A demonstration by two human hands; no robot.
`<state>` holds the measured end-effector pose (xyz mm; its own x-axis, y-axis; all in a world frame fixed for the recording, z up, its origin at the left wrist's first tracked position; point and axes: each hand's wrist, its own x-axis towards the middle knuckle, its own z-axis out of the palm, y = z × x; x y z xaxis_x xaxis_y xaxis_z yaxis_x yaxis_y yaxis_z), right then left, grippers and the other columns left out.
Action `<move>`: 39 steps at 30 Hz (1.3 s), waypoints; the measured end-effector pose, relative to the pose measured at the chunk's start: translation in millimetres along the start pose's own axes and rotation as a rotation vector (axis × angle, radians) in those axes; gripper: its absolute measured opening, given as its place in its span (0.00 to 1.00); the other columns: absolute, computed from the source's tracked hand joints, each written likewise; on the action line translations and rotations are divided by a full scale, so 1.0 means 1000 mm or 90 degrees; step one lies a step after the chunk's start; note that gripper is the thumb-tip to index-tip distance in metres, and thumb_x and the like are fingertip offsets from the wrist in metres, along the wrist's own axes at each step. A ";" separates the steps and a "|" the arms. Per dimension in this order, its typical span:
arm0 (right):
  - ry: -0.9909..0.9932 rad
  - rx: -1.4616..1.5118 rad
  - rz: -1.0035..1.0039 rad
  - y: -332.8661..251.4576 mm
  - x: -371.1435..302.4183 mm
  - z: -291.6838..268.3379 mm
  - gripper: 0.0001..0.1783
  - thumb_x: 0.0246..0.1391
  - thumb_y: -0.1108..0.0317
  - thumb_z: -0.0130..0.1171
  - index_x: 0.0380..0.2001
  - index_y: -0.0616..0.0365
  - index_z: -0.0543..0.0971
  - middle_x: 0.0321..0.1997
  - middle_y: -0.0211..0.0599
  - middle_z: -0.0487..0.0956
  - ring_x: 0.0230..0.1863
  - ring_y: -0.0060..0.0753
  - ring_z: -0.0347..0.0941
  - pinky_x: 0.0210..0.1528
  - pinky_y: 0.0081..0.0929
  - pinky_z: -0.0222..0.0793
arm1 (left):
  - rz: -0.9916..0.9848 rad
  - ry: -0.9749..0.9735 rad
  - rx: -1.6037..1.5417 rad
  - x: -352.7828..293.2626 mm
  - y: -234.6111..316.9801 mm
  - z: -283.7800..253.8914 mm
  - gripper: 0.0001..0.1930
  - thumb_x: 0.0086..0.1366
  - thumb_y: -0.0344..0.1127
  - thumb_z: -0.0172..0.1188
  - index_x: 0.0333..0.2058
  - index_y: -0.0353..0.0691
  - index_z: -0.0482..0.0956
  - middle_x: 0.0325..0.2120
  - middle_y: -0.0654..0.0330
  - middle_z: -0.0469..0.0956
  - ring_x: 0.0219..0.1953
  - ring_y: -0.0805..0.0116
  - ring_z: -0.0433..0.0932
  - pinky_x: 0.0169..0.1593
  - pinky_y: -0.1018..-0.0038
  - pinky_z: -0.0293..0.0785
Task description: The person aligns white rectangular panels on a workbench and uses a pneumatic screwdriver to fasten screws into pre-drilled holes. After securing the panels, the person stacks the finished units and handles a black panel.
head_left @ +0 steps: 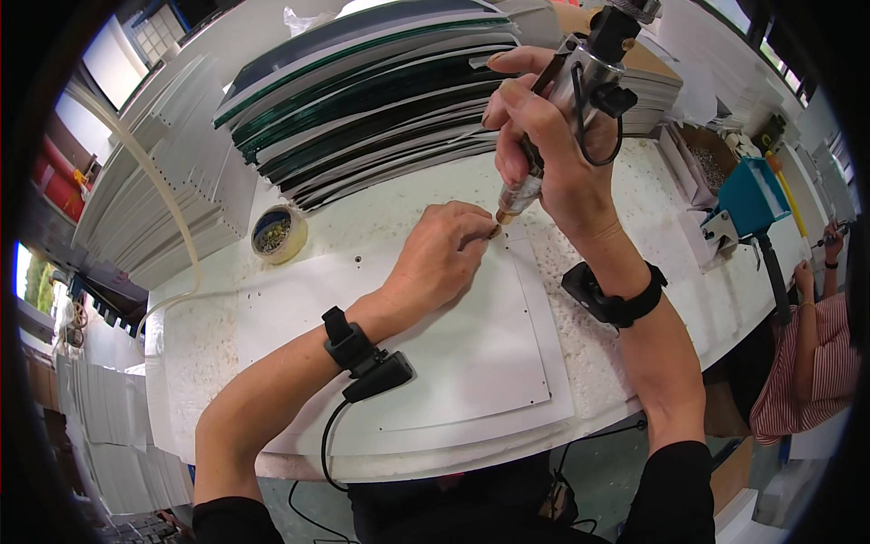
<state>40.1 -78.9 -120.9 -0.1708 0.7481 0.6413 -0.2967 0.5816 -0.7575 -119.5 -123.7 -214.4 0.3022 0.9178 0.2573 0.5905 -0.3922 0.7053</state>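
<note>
My right hand (562, 150) is wrapped round a metal power screwdriver (594, 86), held tilted with its brass-coloured tip pointing down. That tip meets the far right part of a white panel (453, 335), which has small holes along its edges. My left hand (439, 254) rests on the panel, its fingers pinched together right beside the tip. Whatever they hold, if anything, is too small and hidden to name. To the left of my left hand stands a small round tub (279, 234) of little metal fasteners.
A tall stack of dark green and white sheets (372, 109) fills the far side. More white panels (172, 172) stand at the left, beside a pale hose (154, 172). At the right are a box of small parts (702, 163), a teal tool (754, 195) and another person's striped sleeve (811, 363).
</note>
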 end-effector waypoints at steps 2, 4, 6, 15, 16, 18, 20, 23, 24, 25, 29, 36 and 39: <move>-0.003 0.007 -0.003 0.001 -0.001 0.001 0.19 0.63 0.64 0.59 0.51 0.67 0.77 0.28 0.35 0.78 0.16 0.18 0.68 0.19 0.21 0.65 | 0.006 -0.003 0.009 -0.002 0.000 -0.001 0.11 0.67 0.27 0.58 0.45 0.32 0.83 0.51 0.53 0.79 0.53 0.56 0.74 0.55 0.64 0.73; -0.007 0.045 0.014 0.005 -0.001 0.001 0.15 0.61 0.65 0.62 0.48 0.62 0.80 0.26 0.33 0.81 0.16 0.15 0.70 0.17 0.17 0.65 | 0.020 -0.013 0.019 -0.002 0.002 -0.003 0.12 0.67 0.28 0.58 0.48 0.32 0.82 0.52 0.52 0.79 0.54 0.55 0.74 0.57 0.64 0.73; -0.019 0.055 0.025 0.006 0.000 0.001 0.14 0.60 0.66 0.63 0.46 0.60 0.82 0.25 0.32 0.82 0.16 0.13 0.71 0.16 0.15 0.64 | 0.068 -0.002 0.118 -0.011 0.008 -0.005 0.14 0.66 0.28 0.60 0.50 0.31 0.80 0.52 0.51 0.79 0.54 0.53 0.75 0.57 0.63 0.73; -0.070 0.041 0.042 0.003 0.001 0.007 0.13 0.60 0.66 0.64 0.46 0.60 0.81 0.24 0.29 0.81 0.16 0.12 0.68 0.17 0.15 0.62 | 0.223 -0.096 0.422 -0.030 0.024 -0.014 0.18 0.63 0.28 0.62 0.52 0.29 0.77 0.52 0.46 0.80 0.50 0.52 0.80 0.55 0.63 0.77; -0.074 0.046 0.052 0.002 0.001 0.008 0.13 0.60 0.66 0.64 0.46 0.59 0.81 0.24 0.28 0.80 0.16 0.12 0.68 0.18 0.15 0.62 | 0.227 -0.108 0.431 -0.030 0.024 -0.014 0.19 0.63 0.28 0.63 0.53 0.29 0.77 0.52 0.45 0.79 0.50 0.51 0.80 0.56 0.64 0.77; -0.087 0.017 0.052 0.000 0.001 0.008 0.14 0.61 0.65 0.62 0.46 0.60 0.80 0.25 0.29 0.80 0.17 0.12 0.68 0.18 0.15 0.63 | 0.251 -0.100 0.457 -0.032 0.028 -0.010 0.23 0.62 0.29 0.62 0.56 0.30 0.76 0.53 0.41 0.78 0.50 0.50 0.80 0.56 0.64 0.77; -0.100 -0.020 0.037 -0.001 0.000 0.006 0.16 0.62 0.65 0.60 0.48 0.65 0.78 0.26 0.32 0.80 0.16 0.14 0.68 0.19 0.16 0.64 | 0.246 -0.109 0.487 -0.033 0.033 -0.003 0.25 0.62 0.29 0.62 0.59 0.31 0.74 0.54 0.37 0.76 0.51 0.48 0.80 0.56 0.64 0.77; -0.088 -0.012 0.004 0.001 -0.001 0.009 0.15 0.61 0.65 0.61 0.46 0.64 0.80 0.26 0.33 0.81 0.17 0.13 0.69 0.19 0.15 0.64 | 0.164 -0.172 0.516 -0.033 0.049 0.003 0.28 0.63 0.30 0.61 0.62 0.33 0.72 0.54 0.33 0.74 0.51 0.45 0.79 0.57 0.64 0.76; -0.084 -0.015 -0.014 0.003 -0.001 0.009 0.15 0.60 0.65 0.61 0.46 0.64 0.80 0.26 0.33 0.81 0.18 0.13 0.69 0.19 0.15 0.64 | 0.156 -0.177 0.512 -0.031 0.049 0.004 0.28 0.63 0.30 0.61 0.63 0.34 0.72 0.54 0.34 0.75 0.51 0.44 0.79 0.57 0.64 0.76; -0.090 -0.014 -0.017 0.007 0.000 0.006 0.14 0.60 0.66 0.61 0.46 0.62 0.80 0.26 0.32 0.81 0.18 0.13 0.69 0.19 0.16 0.64 | 0.148 -0.182 0.507 -0.029 0.050 0.006 0.29 0.63 0.30 0.61 0.63 0.34 0.71 0.54 0.35 0.75 0.51 0.44 0.79 0.57 0.63 0.76; -0.096 -0.020 -0.022 0.011 0.003 0.002 0.14 0.58 0.63 0.66 0.43 0.59 0.80 0.29 0.30 0.83 0.23 0.17 0.73 0.28 0.19 0.70 | 0.146 -0.159 0.462 -0.027 0.050 0.007 0.30 0.62 0.29 0.62 0.64 0.36 0.70 0.56 0.37 0.73 0.52 0.43 0.77 0.57 0.58 0.75; -0.034 -0.121 -0.275 0.033 0.012 0.005 0.17 0.54 0.61 0.71 0.39 0.56 0.75 0.26 0.34 0.80 0.26 0.35 0.80 0.33 0.29 0.77 | 0.173 -0.140 0.456 -0.032 0.056 0.009 0.26 0.65 0.28 0.60 0.62 0.29 0.71 0.55 0.36 0.71 0.57 0.41 0.73 0.59 0.58 0.75; -0.069 -0.067 -0.169 0.028 0.005 -0.003 0.15 0.55 0.64 0.70 0.42 0.57 0.79 0.34 0.31 0.83 0.34 0.28 0.81 0.41 0.26 0.78 | 0.150 -0.178 0.438 -0.029 0.058 0.008 0.26 0.66 0.28 0.59 0.63 0.30 0.70 0.57 0.37 0.71 0.59 0.40 0.73 0.60 0.58 0.75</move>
<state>33.5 -57.7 -139.3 -0.2012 0.5303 0.8236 -0.2461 0.7864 -0.5665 -87.4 -173.3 -186.0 0.6012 0.7916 0.1089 0.7908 -0.6090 0.0613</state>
